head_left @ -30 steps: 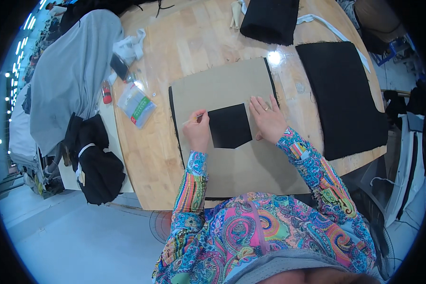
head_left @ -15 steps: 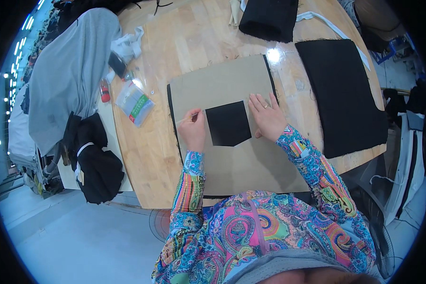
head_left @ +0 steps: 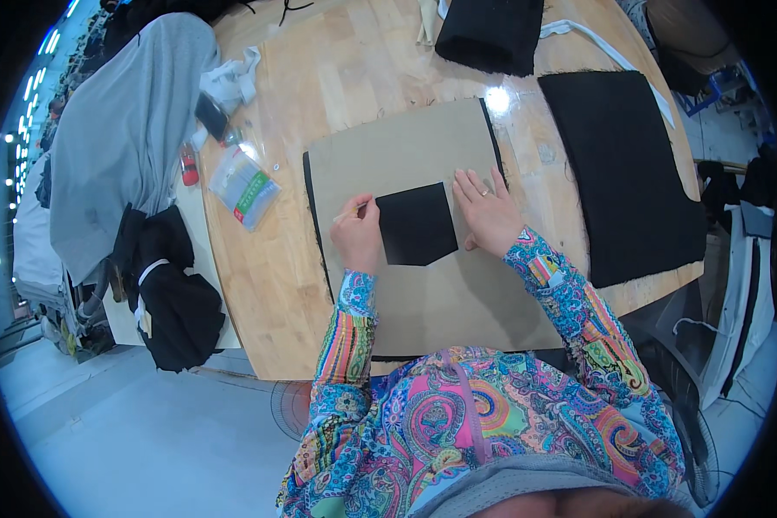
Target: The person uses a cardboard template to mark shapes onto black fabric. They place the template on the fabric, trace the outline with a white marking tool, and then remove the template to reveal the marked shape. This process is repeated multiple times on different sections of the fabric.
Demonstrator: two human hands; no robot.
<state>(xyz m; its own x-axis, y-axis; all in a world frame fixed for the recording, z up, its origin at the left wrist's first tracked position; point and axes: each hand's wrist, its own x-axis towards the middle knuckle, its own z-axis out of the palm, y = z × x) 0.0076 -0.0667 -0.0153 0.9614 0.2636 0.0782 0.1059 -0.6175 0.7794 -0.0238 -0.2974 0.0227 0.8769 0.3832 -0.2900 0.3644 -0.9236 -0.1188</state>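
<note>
A large beige sheet (head_left: 423, 311) lies flat on the table over black fabric, which shows along its left and right edges. In its middle is a black five-sided pocket shape (head_left: 417, 224); whether this is a cut-out or a piece laid on top, I cannot tell. My left hand (head_left: 356, 231) is closed in a pinch around a thin pen-like stick (head_left: 362, 207), mostly hidden by the fingers, at the upper left corner of the shape. My right hand (head_left: 489, 211), with a ring, rests flat on the sheet just right of the shape, fingers spread.
A folded black fabric panel (head_left: 630, 181) lies at the right of the wooden table (head_left: 276, 328). Another black bundle (head_left: 492, 39) and a white strip (head_left: 591, 52) are at the far side. On the left are a clear packet (head_left: 243, 190), a phone (head_left: 211, 116) and grey cloth (head_left: 134, 138).
My left hand has shifted slightly right and up along the top left corner of the black shape, its stick turning with it. My right hand stays in place.
</note>
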